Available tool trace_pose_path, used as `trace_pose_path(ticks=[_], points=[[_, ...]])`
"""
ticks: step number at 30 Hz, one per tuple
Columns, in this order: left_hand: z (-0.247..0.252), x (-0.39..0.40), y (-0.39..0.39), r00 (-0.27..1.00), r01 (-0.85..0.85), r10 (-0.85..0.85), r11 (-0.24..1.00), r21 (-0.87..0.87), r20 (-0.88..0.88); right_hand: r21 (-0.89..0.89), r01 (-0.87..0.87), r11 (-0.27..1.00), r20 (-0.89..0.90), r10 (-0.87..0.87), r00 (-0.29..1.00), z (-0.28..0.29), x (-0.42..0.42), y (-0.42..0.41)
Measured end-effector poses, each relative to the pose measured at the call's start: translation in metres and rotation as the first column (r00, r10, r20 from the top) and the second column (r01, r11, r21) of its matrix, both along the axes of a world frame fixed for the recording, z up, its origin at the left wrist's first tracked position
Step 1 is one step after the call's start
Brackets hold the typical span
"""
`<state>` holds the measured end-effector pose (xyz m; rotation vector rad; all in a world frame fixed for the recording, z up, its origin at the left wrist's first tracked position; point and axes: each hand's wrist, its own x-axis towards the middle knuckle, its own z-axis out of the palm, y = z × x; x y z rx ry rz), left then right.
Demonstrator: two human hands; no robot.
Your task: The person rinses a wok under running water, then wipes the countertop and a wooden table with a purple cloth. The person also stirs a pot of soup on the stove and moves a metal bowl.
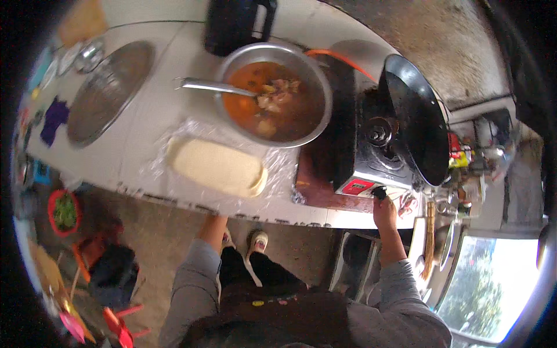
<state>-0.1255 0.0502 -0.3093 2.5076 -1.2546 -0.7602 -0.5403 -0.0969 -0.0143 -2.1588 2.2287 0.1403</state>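
Note:
My right hand (384, 212) grips the black control knob (379, 192) on the front of a gas stove (378, 161). My left forearm reaches to the table's front edge, and the left hand is hidden beneath it. A black wok (413, 117) stands tilted at the stove's right side, off the burner (379, 132). Left of the stove, a steel basin (327, 108) holds reddish broth with pieces of food and a metal ladle (213, 85). Nearer me, a slab of pale dough (213, 165) lies on clear plastic wrap (161, 174).
A black pitcher (237, 26) stands behind the basin. A large round metal lid or tray (111, 93) and a purple cloth (55, 119) lie to the left. An orange gas hose (341, 61) runs behind the stove. A red basket of greens (64, 213) is at lower left.

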Motion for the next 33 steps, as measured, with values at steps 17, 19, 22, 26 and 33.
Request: trace_pose_path(ticks=[17,19,22,26,33], points=[[-0.128,0.077,-0.05,0.978,-0.076,0.05,0.989,0.126,0.203,0.126,-0.115,0.985,0.05,0.109,0.993,0.029,0.034,0.0],[-0.127,0.078,-0.049,0.977,-0.075,0.047,0.989,0.129,0.209,0.157,-0.087,0.984,-0.016,0.091,0.996,0.031,0.033,0.0],[-0.126,0.079,-0.044,0.975,-0.09,0.06,0.987,0.132,0.216,0.168,-0.075,0.983,-0.032,0.082,0.996,0.028,0.03,-0.002],[-0.13,0.076,-0.047,0.975,-0.085,0.056,0.988,0.128,0.216,0.15,-0.09,0.985,0.034,0.086,0.996,0.029,0.028,-0.001],[-0.132,0.068,-0.058,0.974,-0.078,0.051,0.99,0.116,0.221,0.099,-0.142,0.985,-0.06,0.148,0.987,0.023,0.02,-0.003]])
